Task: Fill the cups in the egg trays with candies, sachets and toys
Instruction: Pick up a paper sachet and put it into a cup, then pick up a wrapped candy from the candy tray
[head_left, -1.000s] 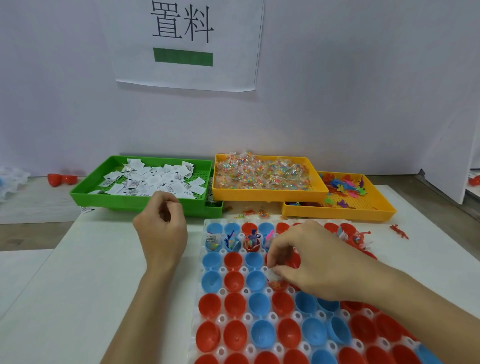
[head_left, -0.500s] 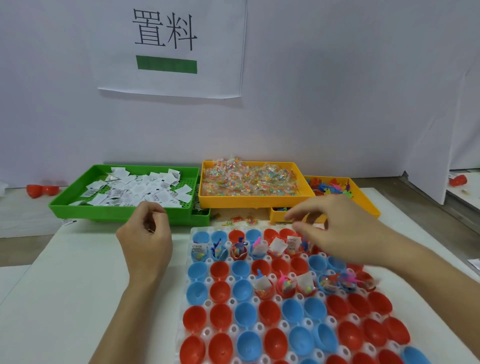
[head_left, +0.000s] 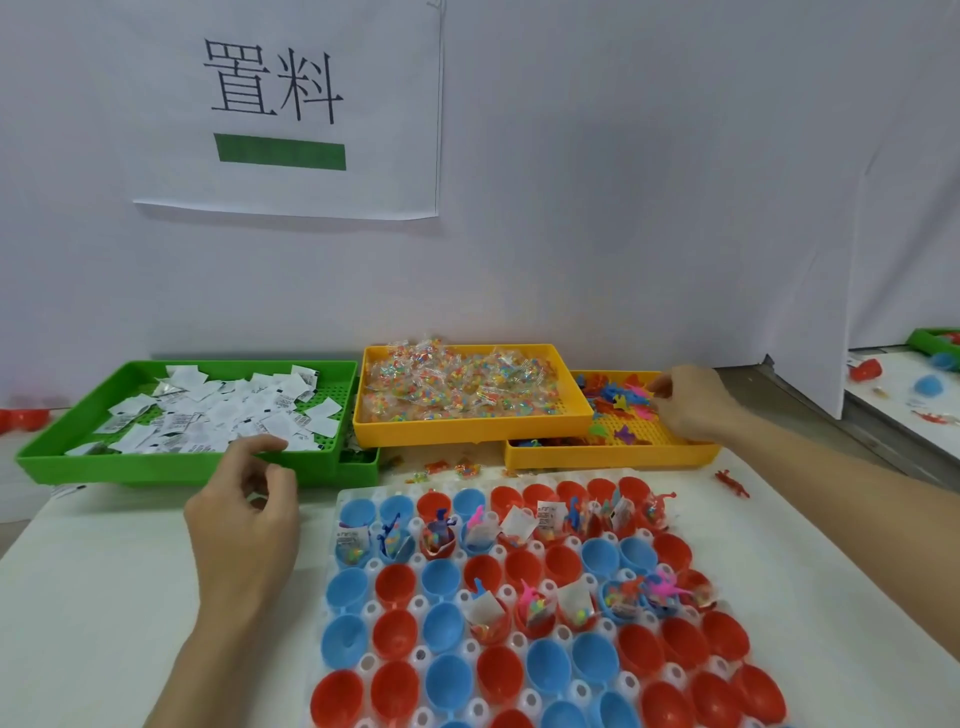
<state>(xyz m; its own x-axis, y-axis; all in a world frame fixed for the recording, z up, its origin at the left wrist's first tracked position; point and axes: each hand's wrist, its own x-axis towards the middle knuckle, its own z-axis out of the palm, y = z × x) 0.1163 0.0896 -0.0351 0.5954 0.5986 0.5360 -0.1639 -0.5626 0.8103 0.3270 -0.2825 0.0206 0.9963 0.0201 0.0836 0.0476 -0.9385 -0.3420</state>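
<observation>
Right hand (head_left: 685, 402) reaches into the far-right yellow tray (head_left: 613, 453), fingertips pinching among the toys (head_left: 623, 400), while the left hand (head_left: 244, 519), loosely curled on something I can't make out, hovers left of the egg tray (head_left: 519, 613)

wall: white paper sign (head_left: 291, 111) with two black characters above a green bar | backdrop: white partition panel (head_left: 675, 182) behind the tabletop (head_left: 104, 597) | tabletop: white | far right: second white surface (head_left: 914, 415) with loose bits
</observation>
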